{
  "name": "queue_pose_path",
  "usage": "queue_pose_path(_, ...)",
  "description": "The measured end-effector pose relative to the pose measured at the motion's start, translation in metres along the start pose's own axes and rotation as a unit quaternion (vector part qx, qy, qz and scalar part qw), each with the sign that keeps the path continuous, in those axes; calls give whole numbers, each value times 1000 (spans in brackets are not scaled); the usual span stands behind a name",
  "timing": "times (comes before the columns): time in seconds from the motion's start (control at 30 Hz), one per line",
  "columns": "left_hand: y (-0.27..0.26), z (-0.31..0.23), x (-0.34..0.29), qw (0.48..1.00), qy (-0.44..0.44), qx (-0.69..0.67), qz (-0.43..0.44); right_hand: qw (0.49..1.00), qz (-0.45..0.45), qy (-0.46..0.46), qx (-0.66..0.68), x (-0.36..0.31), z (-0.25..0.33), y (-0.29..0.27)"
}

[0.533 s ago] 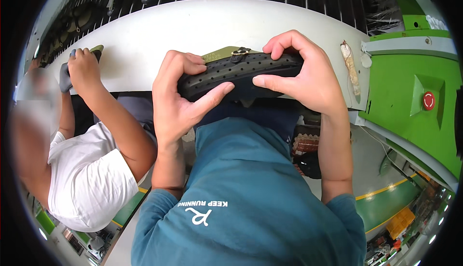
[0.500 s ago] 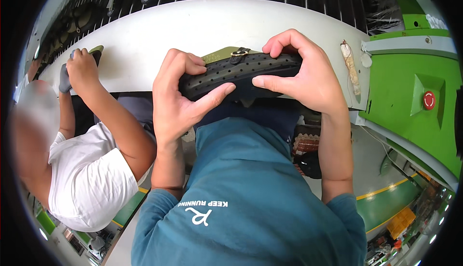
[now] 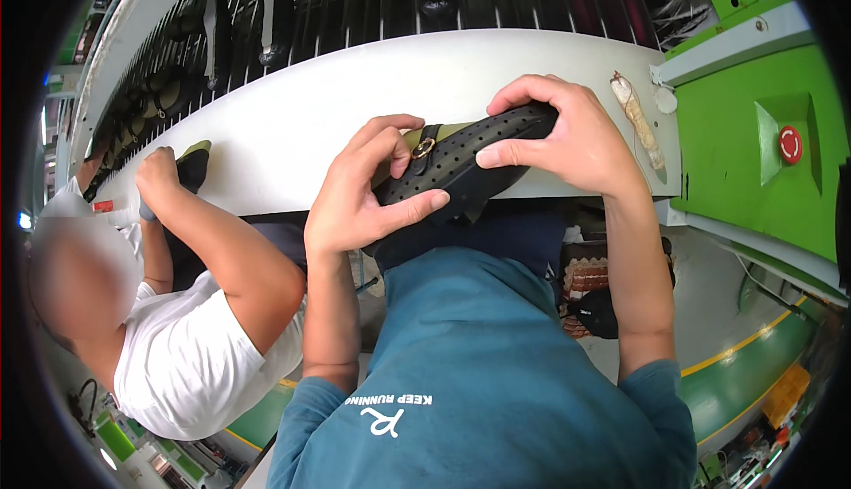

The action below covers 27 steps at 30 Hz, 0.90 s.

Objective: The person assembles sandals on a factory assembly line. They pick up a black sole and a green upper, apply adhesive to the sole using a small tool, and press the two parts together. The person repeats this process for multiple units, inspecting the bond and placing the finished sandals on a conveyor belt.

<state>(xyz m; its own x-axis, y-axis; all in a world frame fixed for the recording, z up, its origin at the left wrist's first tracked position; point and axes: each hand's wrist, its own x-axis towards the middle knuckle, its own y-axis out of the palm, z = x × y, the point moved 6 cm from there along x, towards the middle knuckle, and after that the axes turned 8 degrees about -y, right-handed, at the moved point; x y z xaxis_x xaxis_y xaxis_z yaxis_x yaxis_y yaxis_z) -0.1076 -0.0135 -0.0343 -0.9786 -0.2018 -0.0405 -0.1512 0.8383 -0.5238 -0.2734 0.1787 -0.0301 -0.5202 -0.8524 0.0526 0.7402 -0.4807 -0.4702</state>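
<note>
A black shoe (image 3: 479, 148), its upper dotted with small holes, is held tilted between both hands above the near edge of the white table. Its strap carries a gold-coloured buckle (image 3: 425, 147), and an olive-green lining shows behind. My left hand (image 3: 359, 192) grips one end, fingers bent over the far side by the buckle and thumb along the near side. The other end, raised higher, is in my right hand (image 3: 576, 134), thumb pressing the perforated upper and fingers on the far edge. The shoe partly hides both hands' grip.
The white table (image 3: 284, 125) runs along a conveyor of dark rollers (image 3: 355, 1) carrying several shoes. A beige wrapped stick (image 3: 638, 121) lies at the right. Beyond stands a green machine (image 3: 740, 108) with a red button (image 3: 790, 144). At left, a co-worker's hand (image 3: 158, 174) holds a dark-and-green shoe (image 3: 192, 167).
The shoe has turned so its right end is higher and its left end lower. My left hand has shifted right, its fingers now near the buckle. The co-worker's hands have moved slightly.
</note>
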Motion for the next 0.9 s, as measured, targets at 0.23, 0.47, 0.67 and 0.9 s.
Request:
queue_pose_path(0.23, 3, 6, 0, 998, -19, -54, 30, 990, 64, -34, 122, 6, -29, -13)
queue_pose_path(0.47, 5, 8, 2, 998, -22, -56, 26, 964, 68, -62, 248, 4, -64, -19)
queue_pose_path(0.67, 6, 5, 5, 996, -34, -79, 7, 976, -5, -32, 217, 1, -64, -24)
queue_pose_path(0.9, 6, -63, 24, 978, 117, -121, -123, 943, -189, -274, -27, 25, 140, -63)
